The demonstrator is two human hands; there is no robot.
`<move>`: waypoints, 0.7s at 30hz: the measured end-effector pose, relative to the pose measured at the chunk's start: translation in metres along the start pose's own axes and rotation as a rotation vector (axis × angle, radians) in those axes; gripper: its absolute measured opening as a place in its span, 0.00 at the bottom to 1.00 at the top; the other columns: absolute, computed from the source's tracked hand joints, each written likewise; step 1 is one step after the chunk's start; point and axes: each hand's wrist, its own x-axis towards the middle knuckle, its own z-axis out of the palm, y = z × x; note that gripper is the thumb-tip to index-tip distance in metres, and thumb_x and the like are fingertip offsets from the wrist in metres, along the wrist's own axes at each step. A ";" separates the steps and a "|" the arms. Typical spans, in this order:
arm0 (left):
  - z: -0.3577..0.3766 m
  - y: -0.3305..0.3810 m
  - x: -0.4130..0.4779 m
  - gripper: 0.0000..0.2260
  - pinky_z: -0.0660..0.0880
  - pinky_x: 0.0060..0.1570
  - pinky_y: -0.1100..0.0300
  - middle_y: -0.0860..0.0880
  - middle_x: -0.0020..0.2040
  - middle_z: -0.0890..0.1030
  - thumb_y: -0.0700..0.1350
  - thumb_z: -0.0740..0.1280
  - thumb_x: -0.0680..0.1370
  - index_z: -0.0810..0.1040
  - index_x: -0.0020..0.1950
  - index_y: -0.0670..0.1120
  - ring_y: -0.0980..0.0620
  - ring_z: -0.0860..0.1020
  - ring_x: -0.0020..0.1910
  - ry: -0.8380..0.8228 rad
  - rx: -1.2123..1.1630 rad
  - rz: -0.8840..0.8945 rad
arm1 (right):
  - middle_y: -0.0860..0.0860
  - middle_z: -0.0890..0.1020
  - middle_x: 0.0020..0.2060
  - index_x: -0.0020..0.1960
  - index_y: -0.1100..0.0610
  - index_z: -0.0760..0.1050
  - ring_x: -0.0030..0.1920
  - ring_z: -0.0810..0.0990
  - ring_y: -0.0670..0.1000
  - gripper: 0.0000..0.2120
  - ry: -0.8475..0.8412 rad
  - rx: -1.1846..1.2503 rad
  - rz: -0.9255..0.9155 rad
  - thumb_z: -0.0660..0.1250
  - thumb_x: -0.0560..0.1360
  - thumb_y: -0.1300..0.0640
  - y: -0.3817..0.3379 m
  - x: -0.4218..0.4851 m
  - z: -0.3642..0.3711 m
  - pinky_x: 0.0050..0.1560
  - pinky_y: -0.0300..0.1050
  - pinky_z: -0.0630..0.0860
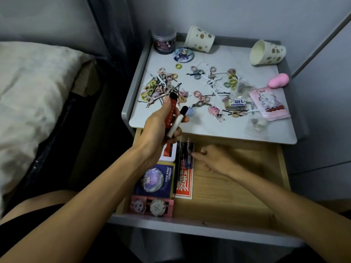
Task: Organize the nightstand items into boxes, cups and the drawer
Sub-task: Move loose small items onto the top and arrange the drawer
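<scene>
A pillow [38, 92] is lying at the left, beside the grey nightstand [209, 128] whose wooden drawer [237, 186] is standing open. Your left hand [157, 130] is hovering over the top's front-left corner, fingers curling round a red pen [171, 109] and a white marker [177, 122]. Behind it, hair ties [157, 86] are lying scattered. Your right hand [214, 160] is reaching into the drawer, holding nothing, relaxed fingertips touching a pack of pens [185, 154] near its left side. Two paper cups [266, 52] are lying tipped along the back edge.
</scene>
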 end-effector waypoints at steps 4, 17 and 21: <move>0.006 -0.013 -0.007 0.20 0.66 0.31 0.61 0.49 0.44 0.84 0.60 0.53 0.84 0.74 0.44 0.49 0.55 0.70 0.29 -0.064 0.066 -0.037 | 0.48 0.80 0.30 0.42 0.52 0.79 0.29 0.77 0.44 0.09 0.079 0.026 -0.236 0.66 0.79 0.52 -0.024 -0.046 -0.040 0.34 0.37 0.72; 0.026 -0.033 -0.012 0.16 0.70 0.46 0.61 0.48 0.44 0.82 0.54 0.60 0.83 0.83 0.55 0.46 0.56 0.76 0.42 -0.240 0.327 -0.033 | 0.52 0.74 0.34 0.56 0.53 0.80 0.31 0.69 0.48 0.08 0.228 0.742 -0.324 0.69 0.77 0.56 -0.035 -0.067 -0.035 0.31 0.41 0.67; 0.020 -0.026 -0.009 0.14 0.69 0.35 0.68 0.56 0.41 0.81 0.51 0.59 0.84 0.82 0.51 0.46 0.59 0.75 0.36 -0.153 0.408 0.115 | 0.49 0.83 0.41 0.57 0.59 0.79 0.40 0.79 0.44 0.10 0.224 0.816 -0.275 0.64 0.80 0.55 -0.031 -0.064 -0.039 0.39 0.36 0.75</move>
